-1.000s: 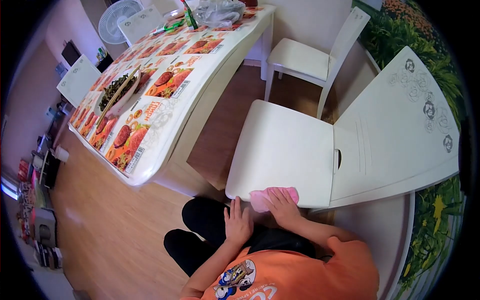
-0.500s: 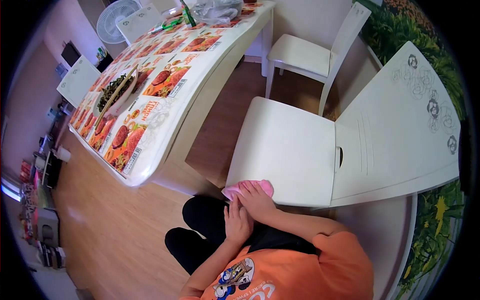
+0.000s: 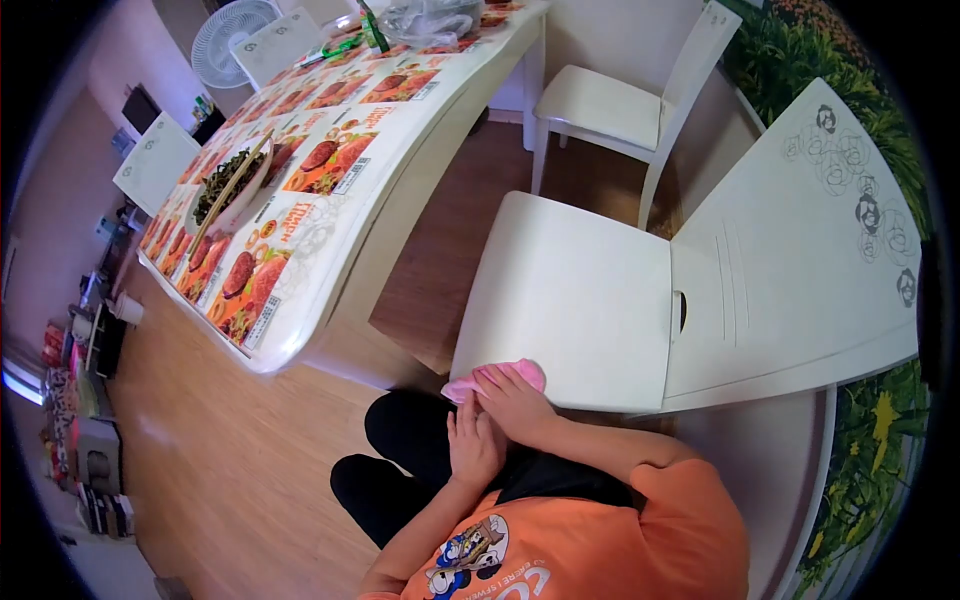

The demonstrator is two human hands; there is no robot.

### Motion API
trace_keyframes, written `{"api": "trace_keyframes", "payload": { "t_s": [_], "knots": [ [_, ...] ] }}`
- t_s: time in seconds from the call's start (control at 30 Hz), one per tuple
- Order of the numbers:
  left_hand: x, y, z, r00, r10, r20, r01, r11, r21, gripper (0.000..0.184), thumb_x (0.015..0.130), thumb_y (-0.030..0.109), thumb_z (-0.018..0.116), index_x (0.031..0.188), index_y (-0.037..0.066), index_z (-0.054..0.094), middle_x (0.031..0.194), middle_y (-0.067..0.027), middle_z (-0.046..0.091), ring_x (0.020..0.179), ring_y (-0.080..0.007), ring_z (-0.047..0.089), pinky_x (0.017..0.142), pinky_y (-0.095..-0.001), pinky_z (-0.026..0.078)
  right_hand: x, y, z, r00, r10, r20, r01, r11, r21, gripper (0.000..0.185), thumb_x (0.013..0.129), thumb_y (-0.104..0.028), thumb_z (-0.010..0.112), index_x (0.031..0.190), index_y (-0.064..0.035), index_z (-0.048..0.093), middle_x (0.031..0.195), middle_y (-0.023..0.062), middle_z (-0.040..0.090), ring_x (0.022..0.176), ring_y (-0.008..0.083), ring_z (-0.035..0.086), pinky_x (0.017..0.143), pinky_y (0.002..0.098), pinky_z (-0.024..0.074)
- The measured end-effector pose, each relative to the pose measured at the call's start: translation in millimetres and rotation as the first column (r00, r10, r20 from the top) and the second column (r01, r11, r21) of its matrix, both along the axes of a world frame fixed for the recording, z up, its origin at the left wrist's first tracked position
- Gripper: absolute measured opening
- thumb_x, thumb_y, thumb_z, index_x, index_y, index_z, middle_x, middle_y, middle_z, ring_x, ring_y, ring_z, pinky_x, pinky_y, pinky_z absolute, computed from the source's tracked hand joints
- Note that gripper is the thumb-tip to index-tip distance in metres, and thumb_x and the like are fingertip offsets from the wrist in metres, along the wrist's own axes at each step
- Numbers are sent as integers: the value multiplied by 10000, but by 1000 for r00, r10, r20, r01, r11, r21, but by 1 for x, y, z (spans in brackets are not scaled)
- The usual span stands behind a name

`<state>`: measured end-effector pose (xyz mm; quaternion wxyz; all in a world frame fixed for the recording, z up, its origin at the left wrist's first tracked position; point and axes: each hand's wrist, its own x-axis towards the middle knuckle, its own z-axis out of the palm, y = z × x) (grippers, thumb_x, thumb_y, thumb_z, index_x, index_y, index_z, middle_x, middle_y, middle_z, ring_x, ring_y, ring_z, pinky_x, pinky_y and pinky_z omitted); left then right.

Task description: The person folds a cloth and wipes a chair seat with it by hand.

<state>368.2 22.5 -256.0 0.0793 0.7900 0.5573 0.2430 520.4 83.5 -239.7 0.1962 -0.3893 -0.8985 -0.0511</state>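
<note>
A pink cloth [image 3: 458,388] lies bunched at the front corner of a white chair seat [image 3: 565,290]. My right hand [image 3: 515,403] rests on top of the cloth, its fingers curved over it and pressing it to the seat. Close beside it is my left hand [image 3: 474,446], fingers stretched out, with its fingertips at the cloth's lower edge. Part of the cloth is hidden beneath the right hand. The chair's tall white backrest [image 3: 790,270] with a dark flower pattern rises to the right.
On the left stands a white table [image 3: 345,290] covered with food-print sheets. It bears a plate of dark green food [image 3: 232,188] with chopsticks, a green bottle [image 3: 374,32] and a plastic bag [image 3: 432,22]. Another white chair [image 3: 610,108] stands behind; a fan [image 3: 232,45] is farther off.
Almost nothing differs. The right hand and the pink cloth have shifted very slightly; the left hand stays beside them.
</note>
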Motion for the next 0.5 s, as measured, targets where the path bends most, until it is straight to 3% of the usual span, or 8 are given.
{"api": "trace_keyframes", "payload": {
  "t_s": [0.3, 0.5],
  "knots": [
    [1, 0, 9, 1000, 7, 21, -8, 998, 57, 733, 789, 113, 714, 1415, -55, 371, 1509, -318, 357, 1363, -473, 402, 1101, -589, 339, -19, 36, 16, 985, 50, -166, -72, 989, -130, 465, 899, -220, 525, 1311, -20, 601, 1417, 198, 537, 1330, 375, 483, 1146, 484, 336],
    [-2, -1, 1, 1000, -1, 26, 0, 999, 43, 674, 806, 173, 671, 1373, -83, 411, 1518, -323, 348, 1375, -493, 386, 1123, -638, 293, -21, 37, 13, 981, 34, -192, -56, 992, -110, 451, 905, -258, 502, 1278, -49, 646, 1385, 177, 563, 1345, 353, 465, 1167, 482, 295]
  ]
}}
